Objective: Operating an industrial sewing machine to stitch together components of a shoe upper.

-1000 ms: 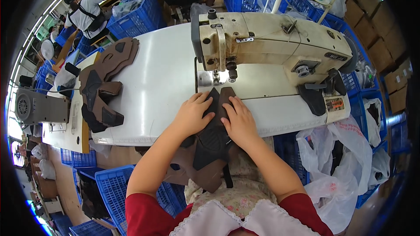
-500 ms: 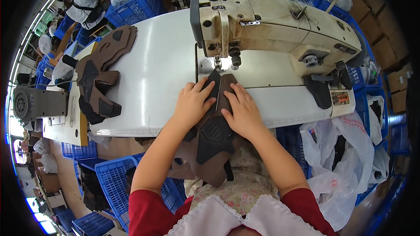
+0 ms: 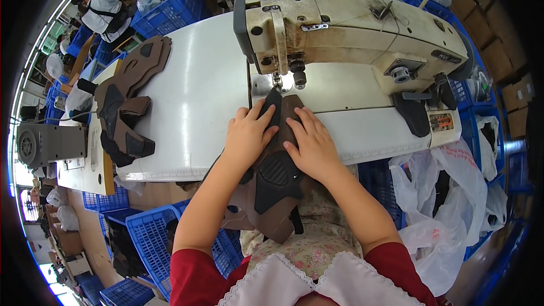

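One brown-and-black cut piece (image 3: 277,178) lies partly on the white tabletop (image 3: 195,85), its lower part hanging over the near edge toward the person's lap. Its black strip (image 3: 273,99) points up to the needle area of the sewing machine (image 3: 340,28), its tip close by the presser foot. The left hand (image 3: 246,136) lies flat on that strip, fingers a little apart; the right hand (image 3: 311,141) rests the same way on the brown strip (image 3: 292,105) beside it, neither gripping. More brown pieces (image 3: 127,90) sit in a pile at the left.
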`<action>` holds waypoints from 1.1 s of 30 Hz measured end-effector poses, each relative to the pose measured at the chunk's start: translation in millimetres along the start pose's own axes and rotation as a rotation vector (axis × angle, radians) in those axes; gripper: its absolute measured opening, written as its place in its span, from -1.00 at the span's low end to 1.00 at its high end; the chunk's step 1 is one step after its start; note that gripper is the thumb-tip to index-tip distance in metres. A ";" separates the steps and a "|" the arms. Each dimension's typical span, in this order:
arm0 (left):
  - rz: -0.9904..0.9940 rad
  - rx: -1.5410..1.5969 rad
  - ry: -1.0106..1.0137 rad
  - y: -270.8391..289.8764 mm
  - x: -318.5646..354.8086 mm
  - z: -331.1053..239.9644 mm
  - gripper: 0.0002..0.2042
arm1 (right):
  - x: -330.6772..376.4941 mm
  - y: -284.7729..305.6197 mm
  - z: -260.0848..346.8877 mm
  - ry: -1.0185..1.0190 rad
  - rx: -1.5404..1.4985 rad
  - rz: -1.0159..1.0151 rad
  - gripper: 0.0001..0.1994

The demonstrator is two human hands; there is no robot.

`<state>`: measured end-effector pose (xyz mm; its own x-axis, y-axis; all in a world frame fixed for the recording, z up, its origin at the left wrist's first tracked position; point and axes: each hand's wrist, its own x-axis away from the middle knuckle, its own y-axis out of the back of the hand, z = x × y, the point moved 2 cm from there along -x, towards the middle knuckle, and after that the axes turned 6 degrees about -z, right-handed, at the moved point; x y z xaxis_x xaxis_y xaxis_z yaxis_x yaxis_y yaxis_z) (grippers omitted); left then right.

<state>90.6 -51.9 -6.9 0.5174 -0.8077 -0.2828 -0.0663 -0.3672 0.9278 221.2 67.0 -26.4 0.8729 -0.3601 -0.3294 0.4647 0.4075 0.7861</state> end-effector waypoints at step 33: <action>-0.044 0.000 -0.142 -12.8 2.9 3.5 -0.49 | -10.7 3.9 3.4 0.142 0.246 0.069 -0.48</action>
<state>89.9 -51.1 -20.4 0.3941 -0.8478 -0.3549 -0.0456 -0.4037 0.9137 213.2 69.6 -18.1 0.9213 -0.2103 -0.3270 0.3686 0.2051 0.9067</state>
